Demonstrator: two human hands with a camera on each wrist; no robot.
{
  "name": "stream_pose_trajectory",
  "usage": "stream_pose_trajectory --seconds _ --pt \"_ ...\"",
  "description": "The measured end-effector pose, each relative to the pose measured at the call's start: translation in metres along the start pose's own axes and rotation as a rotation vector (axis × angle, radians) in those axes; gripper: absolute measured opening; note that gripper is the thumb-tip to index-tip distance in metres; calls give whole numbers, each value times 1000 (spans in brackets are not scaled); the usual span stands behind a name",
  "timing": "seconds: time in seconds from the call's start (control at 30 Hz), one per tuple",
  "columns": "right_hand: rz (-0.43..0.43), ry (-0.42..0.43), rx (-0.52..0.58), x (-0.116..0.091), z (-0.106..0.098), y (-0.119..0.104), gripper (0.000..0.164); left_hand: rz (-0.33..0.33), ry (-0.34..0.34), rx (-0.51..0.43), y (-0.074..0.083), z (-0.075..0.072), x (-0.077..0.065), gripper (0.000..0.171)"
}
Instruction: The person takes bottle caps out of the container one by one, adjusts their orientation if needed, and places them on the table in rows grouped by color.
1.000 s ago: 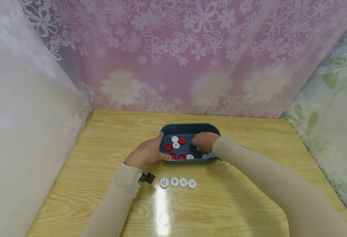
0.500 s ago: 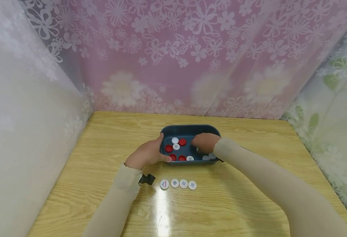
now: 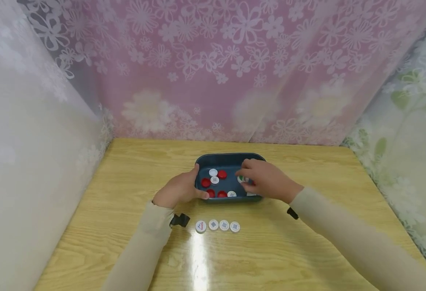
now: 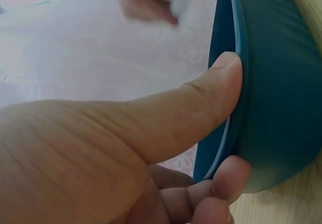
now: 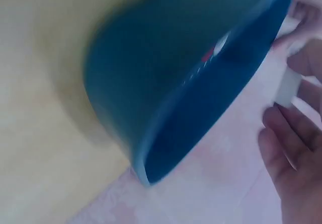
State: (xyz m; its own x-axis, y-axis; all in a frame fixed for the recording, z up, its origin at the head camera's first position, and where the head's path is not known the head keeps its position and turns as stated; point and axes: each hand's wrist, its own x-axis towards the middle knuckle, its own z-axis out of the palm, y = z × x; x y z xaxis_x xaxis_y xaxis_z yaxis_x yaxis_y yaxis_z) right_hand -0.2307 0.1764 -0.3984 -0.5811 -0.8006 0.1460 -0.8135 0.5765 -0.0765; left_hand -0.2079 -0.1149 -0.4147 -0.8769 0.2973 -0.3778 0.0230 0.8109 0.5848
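Observation:
A dark blue oblong tub [image 3: 231, 157] stands on the table. My left hand [image 3: 178, 189] grips its left end. In the left wrist view the thumb [image 4: 229, 78] presses on the tub's rim [image 4: 240, 38]. Over the right part of the tub, my right hand [image 3: 271, 180] pinches a white bottle cap [image 3: 242, 178] with a bit of green on it. The right wrist view shows that cap [image 5: 288, 87] edge-on between the fingertips. Red bottle caps [image 3: 222, 174] and white bottle caps [image 3: 213, 172] lie in the tub. My right hand hides part of its right end.
In front of the tub, a row of white caps lies on the wooden table [image 3: 289, 250]: one cap with a red and blue logo [image 3: 200, 226], then three with grey square prints [image 3: 224, 225]. A pink floral curtain [image 3: 213, 101] hangs behind the table.
My right hand has risen from the tub's floor and drawn back to the right, with a white bottle cap now showing in its fingers. My left hand keeps its grip on the tub.

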Motion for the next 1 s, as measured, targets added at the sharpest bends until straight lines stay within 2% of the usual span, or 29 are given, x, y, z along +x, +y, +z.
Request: stream_pose_trajectory --seconds 0.1,0.17,0.23,0.3,0.4,0.5,0.57,0.8,1.0 --pt "-59 121 12 -24 3 -19 27 -1 11 -6 1 -4 -1 113" --pt "-73 162 9 -39 9 -29 30 -7 14 -9 1 -5 -2 113" --pt "-59 167 25 -53 18 -36 32 -9 11 -8 2 -5 -2 113" --pt "-25 140 49 -64 29 -42 31 -5 7 -1 2 -5 -2 112" --pt "32 41 85 -75 44 -47 24 -6 7 6 2 -4 -1 112" --pt "86 -62 101 -78 55 -49 18 -16 15 10 1 -4 -1 113" --pt "107 -98 109 -78 59 -50 15 -17 18 10 0 -5 -1 113" --pt "74 -104 125 -72 64 -56 16 -19 -3 -17 -2 -1 0 113" --pt "106 -130 133 -66 67 -56 16 -4 0 -18 -2 1 -1 112"
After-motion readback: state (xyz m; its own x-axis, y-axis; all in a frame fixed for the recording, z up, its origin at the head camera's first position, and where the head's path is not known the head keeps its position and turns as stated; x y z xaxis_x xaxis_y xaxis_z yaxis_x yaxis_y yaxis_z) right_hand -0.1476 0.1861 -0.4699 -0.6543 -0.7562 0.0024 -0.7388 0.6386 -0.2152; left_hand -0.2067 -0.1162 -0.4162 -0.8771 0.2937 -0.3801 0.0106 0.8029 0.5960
